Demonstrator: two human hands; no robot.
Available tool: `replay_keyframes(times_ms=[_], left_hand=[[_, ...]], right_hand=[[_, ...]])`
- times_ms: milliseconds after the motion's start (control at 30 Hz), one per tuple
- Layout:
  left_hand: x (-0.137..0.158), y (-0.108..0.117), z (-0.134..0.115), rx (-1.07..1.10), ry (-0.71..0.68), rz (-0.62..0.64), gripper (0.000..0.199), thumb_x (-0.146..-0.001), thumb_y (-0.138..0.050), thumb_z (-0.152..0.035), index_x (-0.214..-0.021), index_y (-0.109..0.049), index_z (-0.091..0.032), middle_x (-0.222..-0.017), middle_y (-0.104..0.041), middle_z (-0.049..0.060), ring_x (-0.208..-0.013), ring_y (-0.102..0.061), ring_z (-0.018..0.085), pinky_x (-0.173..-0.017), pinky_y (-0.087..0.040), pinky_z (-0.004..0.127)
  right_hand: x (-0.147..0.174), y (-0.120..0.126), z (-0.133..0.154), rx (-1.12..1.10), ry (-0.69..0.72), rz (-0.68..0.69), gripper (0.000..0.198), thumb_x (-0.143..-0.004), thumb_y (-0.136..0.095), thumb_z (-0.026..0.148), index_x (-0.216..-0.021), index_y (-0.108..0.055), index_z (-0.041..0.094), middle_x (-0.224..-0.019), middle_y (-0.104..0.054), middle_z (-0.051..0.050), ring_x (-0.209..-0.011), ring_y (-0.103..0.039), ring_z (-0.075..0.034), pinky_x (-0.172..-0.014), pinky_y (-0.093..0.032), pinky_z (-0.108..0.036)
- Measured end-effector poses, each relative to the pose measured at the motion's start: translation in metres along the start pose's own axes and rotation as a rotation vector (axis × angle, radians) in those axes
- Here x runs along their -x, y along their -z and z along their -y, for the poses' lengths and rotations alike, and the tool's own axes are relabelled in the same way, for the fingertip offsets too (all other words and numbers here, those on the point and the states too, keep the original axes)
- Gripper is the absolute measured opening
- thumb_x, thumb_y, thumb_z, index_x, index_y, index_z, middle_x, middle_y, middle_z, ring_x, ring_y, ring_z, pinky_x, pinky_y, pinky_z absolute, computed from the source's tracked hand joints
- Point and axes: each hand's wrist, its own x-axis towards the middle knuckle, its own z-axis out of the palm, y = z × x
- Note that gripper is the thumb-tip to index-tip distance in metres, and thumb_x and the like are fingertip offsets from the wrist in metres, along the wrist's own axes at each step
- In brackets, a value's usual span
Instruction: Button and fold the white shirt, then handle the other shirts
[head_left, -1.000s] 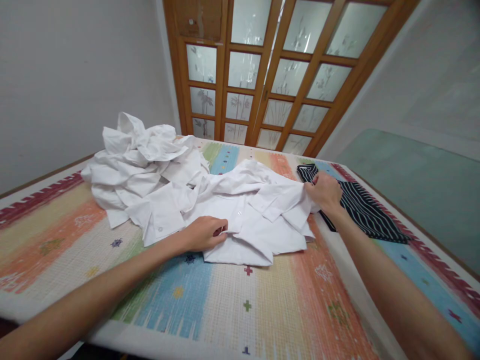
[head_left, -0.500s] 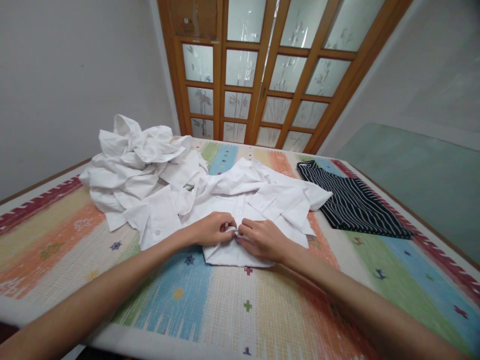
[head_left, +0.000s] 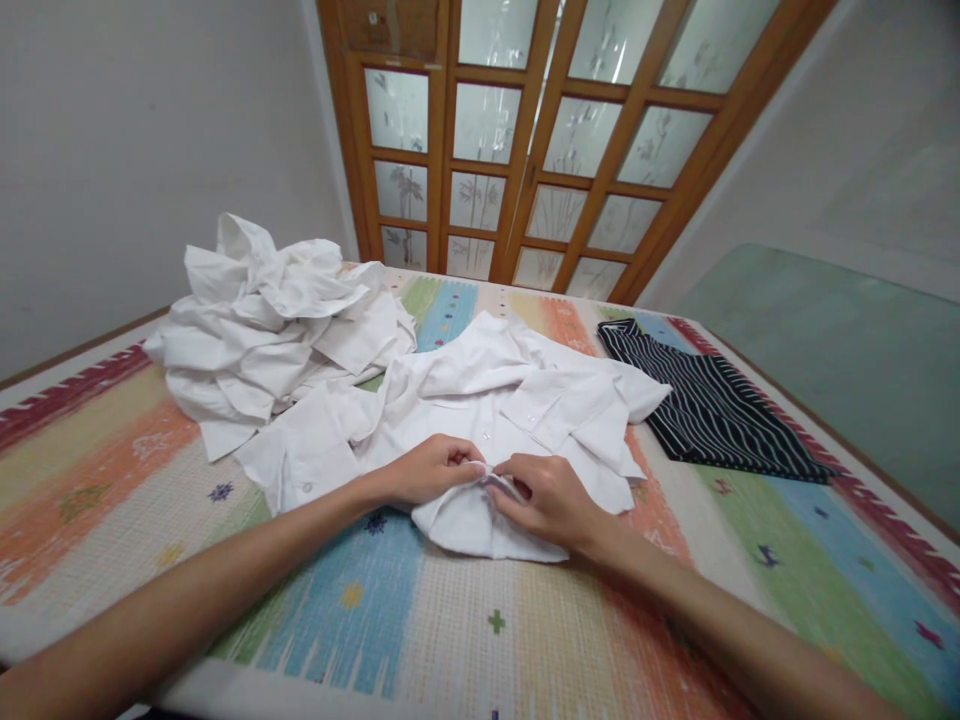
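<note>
A white button-up shirt [head_left: 457, 410] lies spread on the patterned cloth before me, its lower hem toward me. My left hand [head_left: 435, 469] pinches the front placket near the hem. Close against it, my right hand [head_left: 546, 497] grips the other side of the same placket, with the fabric raised in a small fold between the fingertips. Small buttons show on the placket just beyond my hands. Whether a button sits between my fingers is hidden. One sleeve [head_left: 307, 465] stretches to the left, its cuff button visible.
A crumpled heap of white garments [head_left: 262, 320] rises at the back left, next to the shirt. On the right lies a folded black garment with white stripes [head_left: 712, 400]. The striped, colourful cloth [head_left: 345, 620] covers the table. Wooden glass-paned doors [head_left: 484, 120] stand behind.
Both hands have shifted slightly toward me and to the right, pulling the placket along. The lower hem has come nearer and bunched up more. My right hand's grip has turned a little.
</note>
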Motion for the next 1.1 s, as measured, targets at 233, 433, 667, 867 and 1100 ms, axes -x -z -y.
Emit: replay_keyframes(times_ms=[233, 433, 667, 867, 1100], left_hand=[[-0.001, -0.005, 0.006, 0.019, 0.009, -0.085, 0.025, -0.084, -0.054, -0.034, -0.080, -0.067, -0.013, -0.063, -0.054, -0.002, -0.060, -0.043, 0.010, -0.056, -0.033, 0.021], [-0.002, -0.006, 0.007, -0.015, 0.025, -0.142, 0.025, -0.083, -0.054, -0.035, -0.080, -0.068, -0.014, -0.062, -0.055, -0.002, -0.058, -0.043, 0.010, -0.055, -0.033, 0.021], [-0.005, -0.007, 0.006, -0.042, 0.048, -0.170, 0.025, -0.083, -0.052, -0.032, -0.081, -0.069, -0.013, -0.065, -0.058, -0.001, -0.061, -0.045, 0.010, -0.055, -0.034, 0.021], [0.000, 0.009, 0.003, 0.130, 0.074, -0.071, 0.021, -0.073, -0.059, -0.032, -0.070, -0.064, -0.012, -0.057, -0.052, -0.003, -0.054, -0.041, 0.008, -0.051, -0.031, 0.020], [0.014, 0.037, -0.009, 0.183, 0.042, 0.151, 0.016, -0.066, -0.056, -0.030, -0.063, -0.054, -0.015, -0.053, -0.047, -0.004, -0.050, -0.039, 0.008, -0.047, -0.029, 0.020]], right_hand=[[-0.003, -0.021, 0.001, -0.166, -0.165, -0.088, 0.009, -0.082, -0.054, 0.021, -0.079, -0.062, 0.016, -0.054, -0.048, 0.005, -0.049, -0.044, -0.011, -0.051, -0.031, -0.022], [-0.003, -0.026, -0.004, -0.269, -0.192, -0.156, 0.009, -0.079, -0.050, 0.015, -0.077, -0.059, 0.018, -0.054, -0.047, 0.005, -0.049, -0.044, -0.011, -0.051, -0.032, -0.022], [0.003, -0.027, 0.003, -0.220, -0.027, -0.162, 0.014, -0.082, -0.043, 0.014, -0.081, -0.056, 0.018, -0.057, -0.051, 0.003, -0.048, -0.046, -0.011, -0.051, -0.033, -0.023], [0.006, -0.014, 0.006, 0.001, 0.131, -0.146, 0.014, -0.074, -0.040, 0.013, -0.063, -0.043, 0.021, -0.052, -0.045, 0.002, -0.046, -0.039, -0.012, -0.050, -0.026, -0.027], [0.000, 0.010, -0.010, 0.048, -0.019, -0.074, 0.022, -0.068, -0.046, 0.020, -0.049, -0.035, 0.020, -0.045, -0.040, 0.002, -0.042, -0.035, -0.011, -0.048, -0.021, -0.027]])
